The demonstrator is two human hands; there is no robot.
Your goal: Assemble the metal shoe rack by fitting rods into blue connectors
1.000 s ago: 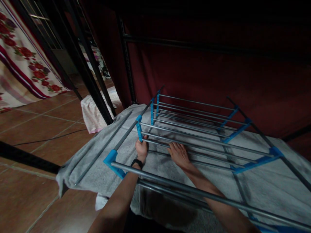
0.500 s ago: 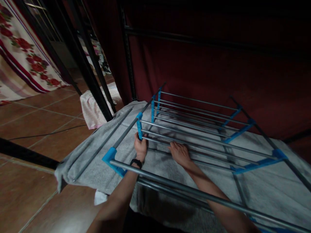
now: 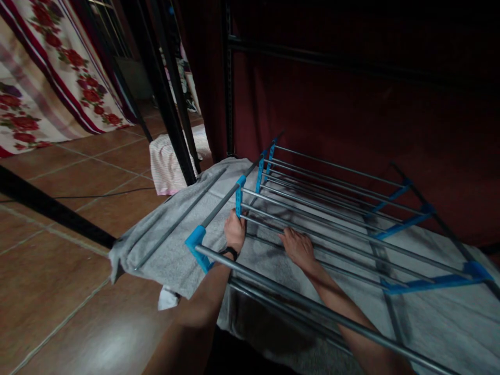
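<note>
A metal drying rack frame (image 3: 332, 314) with grey tubes and blue plastic joints lies over a grey towel-like cloth (image 3: 172, 255). My left hand (image 3: 235, 230), a black band on its wrist, is closed around the lower end of a blue plastic bracket (image 3: 238, 197). Its fingertips are partly hidden behind that bracket. My right hand (image 3: 298, 247) has its fingers bent over the lowest thin rod (image 3: 265, 224) of the same section. Both forearms pass beneath the thick front tube. On the cloth to the left lies a separate grey tube (image 3: 179, 220).
Black metal posts (image 3: 167, 88) stand at the left, with a dark red curtain (image 3: 332, 114) behind the rack. A striped cloth (image 3: 167, 165) hangs beyond the bed-like surface. Brown tiles (image 3: 78, 312) cover the floor, crossed by a black cable (image 3: 105, 195).
My view has swung left, so the rack and cloth appear farther right. Both hands stay at about the same spots on the rack.
</note>
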